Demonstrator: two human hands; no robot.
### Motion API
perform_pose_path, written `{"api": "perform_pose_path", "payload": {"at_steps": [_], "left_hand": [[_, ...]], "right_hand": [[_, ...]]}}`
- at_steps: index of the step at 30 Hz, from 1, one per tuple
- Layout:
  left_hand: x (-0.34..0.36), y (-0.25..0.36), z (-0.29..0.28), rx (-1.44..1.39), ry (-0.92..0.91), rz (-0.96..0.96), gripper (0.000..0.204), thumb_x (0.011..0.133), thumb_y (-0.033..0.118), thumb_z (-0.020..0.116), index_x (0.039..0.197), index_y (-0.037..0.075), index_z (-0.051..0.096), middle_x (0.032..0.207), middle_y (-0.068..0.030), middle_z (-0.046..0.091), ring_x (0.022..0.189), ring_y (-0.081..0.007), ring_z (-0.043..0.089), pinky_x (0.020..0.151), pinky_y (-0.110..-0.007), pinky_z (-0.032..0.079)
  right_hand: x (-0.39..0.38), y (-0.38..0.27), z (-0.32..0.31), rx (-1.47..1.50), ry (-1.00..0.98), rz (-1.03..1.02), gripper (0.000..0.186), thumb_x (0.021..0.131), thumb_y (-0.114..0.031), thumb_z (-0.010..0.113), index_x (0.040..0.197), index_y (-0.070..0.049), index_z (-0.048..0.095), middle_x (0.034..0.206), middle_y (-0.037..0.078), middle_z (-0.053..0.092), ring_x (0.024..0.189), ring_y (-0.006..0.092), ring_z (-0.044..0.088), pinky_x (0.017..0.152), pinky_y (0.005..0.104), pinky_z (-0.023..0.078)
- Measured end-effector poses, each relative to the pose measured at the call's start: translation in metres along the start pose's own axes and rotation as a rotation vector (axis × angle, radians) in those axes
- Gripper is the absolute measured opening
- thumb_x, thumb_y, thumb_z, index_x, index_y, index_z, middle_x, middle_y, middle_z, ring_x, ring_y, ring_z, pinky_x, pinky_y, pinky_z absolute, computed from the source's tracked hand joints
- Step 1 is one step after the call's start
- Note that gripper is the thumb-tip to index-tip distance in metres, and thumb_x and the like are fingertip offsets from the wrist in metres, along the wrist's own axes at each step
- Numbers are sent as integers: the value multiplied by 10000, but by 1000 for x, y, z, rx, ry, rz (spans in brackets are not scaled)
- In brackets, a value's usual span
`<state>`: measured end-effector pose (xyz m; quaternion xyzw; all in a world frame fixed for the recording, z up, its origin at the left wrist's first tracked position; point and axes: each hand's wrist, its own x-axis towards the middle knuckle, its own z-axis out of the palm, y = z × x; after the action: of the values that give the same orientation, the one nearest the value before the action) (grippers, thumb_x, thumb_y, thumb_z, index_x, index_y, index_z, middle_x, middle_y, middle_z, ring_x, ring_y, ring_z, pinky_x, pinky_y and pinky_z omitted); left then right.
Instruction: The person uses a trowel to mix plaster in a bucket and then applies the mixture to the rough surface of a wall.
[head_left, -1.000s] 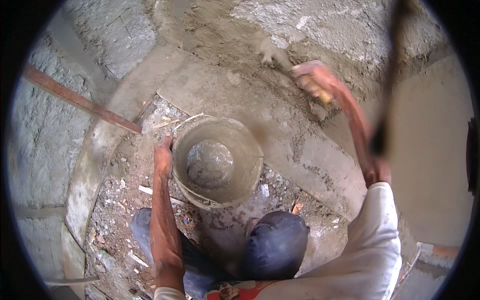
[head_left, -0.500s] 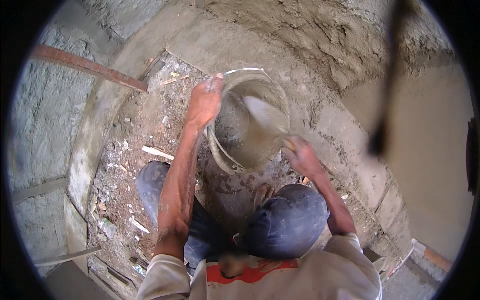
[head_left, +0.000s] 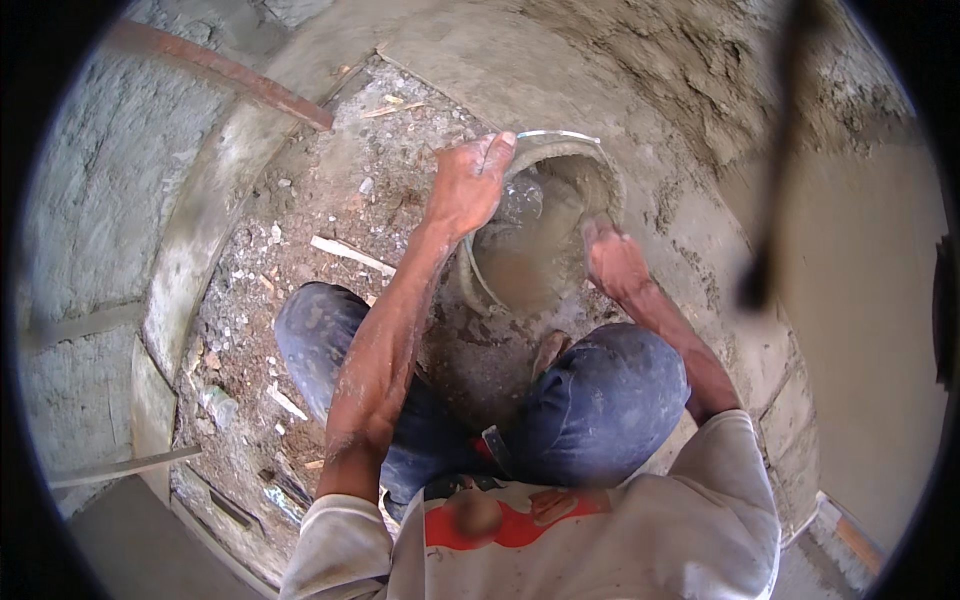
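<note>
My left hand (head_left: 467, 182) grips the left side of a mortar-caked bucket (head_left: 478, 282) near its thin handle (head_left: 560, 134), fingers curled. On the bucket's right, my right hand (head_left: 615, 260) is closed on a trowel; the grip is mostly hidden by my fingers and the blade is blurred inside. Grey wet mortar (head_left: 550, 215) lies in the bucket. Both my bent knees (head_left: 600, 400) are just below the bucket.
Rough mortar (head_left: 680, 70) covers the surface at upper right, beside a smooth grey area (head_left: 860, 330). A reddish board (head_left: 230, 75) slants in from upper left. Wood scraps (head_left: 350, 255) and rubble lie left of the bucket. A dark blurred strip (head_left: 770, 220) crosses the upper right.
My right hand has come down from the rough mortar to the bucket with the trowel. The bucket and my left hand have moved up and right in the picture.
</note>
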<state>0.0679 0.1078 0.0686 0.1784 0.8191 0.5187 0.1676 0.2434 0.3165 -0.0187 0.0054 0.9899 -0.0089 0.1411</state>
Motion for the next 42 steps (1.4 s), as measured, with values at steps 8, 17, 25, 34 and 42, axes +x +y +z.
{"api": "perform_pose_path", "payload": {"at_steps": [8, 17, 25, 34, 42], "left_hand": [[-8, 7, 22, 95, 18, 162, 498, 1063, 421, 510, 1067, -27, 727, 768, -177, 658, 717, -227, 589, 714, -420, 490], [-34, 6, 27, 84, 4, 280, 418, 1061, 335, 500, 990, -29, 692, 829, -270, 667, 767, -462, 642, 711, -488, 494], [-23, 8, 17, 90, 15, 94, 462, 1066, 381, 504, 1021, -37, 697, 842, -222, 670, 770, -288, 621, 759, -428, 490], [3, -16, -28, -14, 284, -26, 486, 1069, 372, 502, 946, -58, 692, 752, -111, 605, 739, -214, 530, 725, -411, 469], [-2, -44, -117, 183, 529, -121, 509, 1081, 365, 423, 778, -17, 567, 708, -84, 524, 685, -184, 432, 643, -389, 379]], "right_hand": [[-22, -20, 29, 50, -92, -149, 233, 900, -146, 548, 1061, -17, 656, 878, 187, 714, 785, 356, 729, 651, 504, 585], [-3, -5, 29, 253, -163, -203, 314, 852, -226, 654, 1043, 24, 648, 1009, 265, 704, 951, 404, 696, 845, 471, 560], [-1, -30, 52, 961, -188, -52, 436, 919, -312, 675, 1208, 13, 645, 1126, 278, 680, 1084, 439, 648, 938, 487, 522], [21, -35, -23, 670, -179, -152, 496, 971, -441, 608, 1199, -1, 631, 1120, 279, 678, 1076, 457, 643, 930, 522, 513], [36, 13, -164, 1064, -449, -81, 382, 1023, -369, 590, 1208, -42, 655, 929, 200, 700, 699, 255, 695, 545, 382, 584]]}}
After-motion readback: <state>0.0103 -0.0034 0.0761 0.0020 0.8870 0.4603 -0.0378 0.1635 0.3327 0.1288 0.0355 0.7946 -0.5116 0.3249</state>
